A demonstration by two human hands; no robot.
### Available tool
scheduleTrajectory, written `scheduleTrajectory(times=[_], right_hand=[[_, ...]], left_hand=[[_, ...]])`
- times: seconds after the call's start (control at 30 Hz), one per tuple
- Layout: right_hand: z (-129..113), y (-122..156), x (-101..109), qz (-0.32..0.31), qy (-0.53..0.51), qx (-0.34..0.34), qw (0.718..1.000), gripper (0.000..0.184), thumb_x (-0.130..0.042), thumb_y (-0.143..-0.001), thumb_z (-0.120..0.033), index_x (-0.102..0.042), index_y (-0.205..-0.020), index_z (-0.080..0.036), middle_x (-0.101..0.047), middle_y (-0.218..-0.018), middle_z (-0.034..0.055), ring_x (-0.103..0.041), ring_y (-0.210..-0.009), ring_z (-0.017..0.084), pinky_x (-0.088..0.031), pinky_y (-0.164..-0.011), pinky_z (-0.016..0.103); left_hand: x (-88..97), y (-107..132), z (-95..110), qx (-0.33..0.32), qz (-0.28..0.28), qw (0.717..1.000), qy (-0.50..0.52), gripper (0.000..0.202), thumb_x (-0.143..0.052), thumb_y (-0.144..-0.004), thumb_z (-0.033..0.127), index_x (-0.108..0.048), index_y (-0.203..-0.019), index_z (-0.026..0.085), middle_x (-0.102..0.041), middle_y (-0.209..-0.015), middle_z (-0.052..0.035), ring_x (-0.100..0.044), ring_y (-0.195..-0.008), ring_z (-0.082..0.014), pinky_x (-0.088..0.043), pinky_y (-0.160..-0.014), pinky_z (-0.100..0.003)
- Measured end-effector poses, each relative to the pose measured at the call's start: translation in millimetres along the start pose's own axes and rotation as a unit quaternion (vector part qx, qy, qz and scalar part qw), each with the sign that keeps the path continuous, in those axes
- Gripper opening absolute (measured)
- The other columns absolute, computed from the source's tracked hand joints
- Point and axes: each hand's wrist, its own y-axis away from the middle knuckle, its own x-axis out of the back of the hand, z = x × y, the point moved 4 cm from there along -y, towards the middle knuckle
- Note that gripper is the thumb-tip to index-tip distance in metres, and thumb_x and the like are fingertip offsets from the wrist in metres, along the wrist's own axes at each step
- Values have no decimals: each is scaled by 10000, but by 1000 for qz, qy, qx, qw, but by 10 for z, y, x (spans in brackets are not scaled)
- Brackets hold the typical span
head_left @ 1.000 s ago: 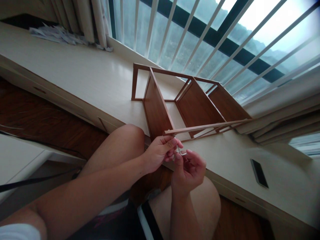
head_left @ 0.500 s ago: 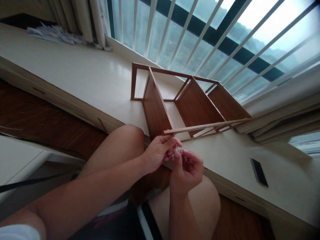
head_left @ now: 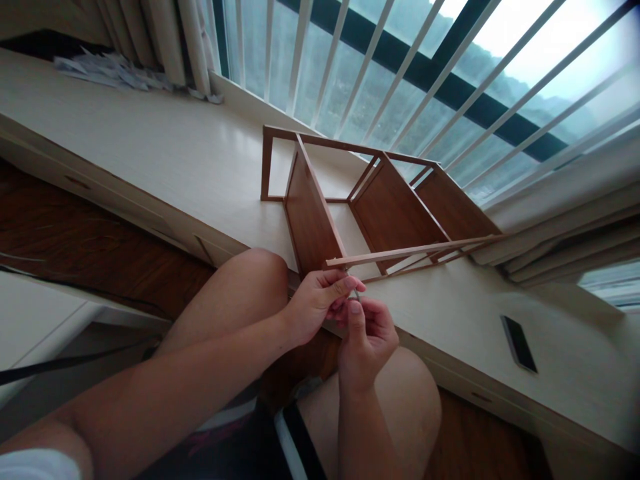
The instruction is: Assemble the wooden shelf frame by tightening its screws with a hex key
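A brown wooden shelf rack lies on its side on the pale window ledge. At its near lower corner, both my hands meet around a thin metal hex key that points up to the frame. My left hand is closed, pinching near the upper part of the key just under the rail. Below it, my right hand grips the lower end between thumb and fingers. The key's tip and any screw there are too small to make out.
On the ledge, a black phone lies at right and crumpled white paper strips at far left. White bars cross the window behind the rack. Curtains hang at either side. My knees are close to the ledge's front.
My right hand has shifted a little to the left and its fingers have turned about the lower end of the hex key. My left hand and the rack stay nearly where they were.
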Motion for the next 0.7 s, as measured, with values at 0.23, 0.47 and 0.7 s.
scheduleTrajectory(times=[0.23, 0.47, 0.7], right_hand=[[24, 57, 60, 22, 34, 31, 999, 97, -672, -835, -212, -615, -891, -158, -662, -733, -2, -630, -553, 105, -542, -496, 225], [1, 47, 60, 43, 66, 66, 995, 119, -665, -837, -219, -635, -938, -164, -679, -796, 17, -644, -603, 119, -561, -512, 242], [-8, 29, 102, 53, 131, 117, 983, 142, -658, -843, -244, -657, -957, -161, -668, -820, 39, -651, -664, 131, -556, -550, 249]], left_hand=[[-5, 18, -9, -3, -5, 1000, -5, 284, -723, -789, 404, -695, -789, 122, -405, -487, 66, -367, -414, -28, -302, -392, -143], [-20, 30, -5, 5, -18, 1000, 11, 291, -714, -799, 399, -704, -845, 111, -398, -517, 64, -391, -443, -33, -310, -413, -145], [-20, 14, -3, 8, -38, 999, 37, 256, -673, -841, 377, -694, -828, 122, -378, -540, 55, -388, -464, -39, -273, -398, -133]])
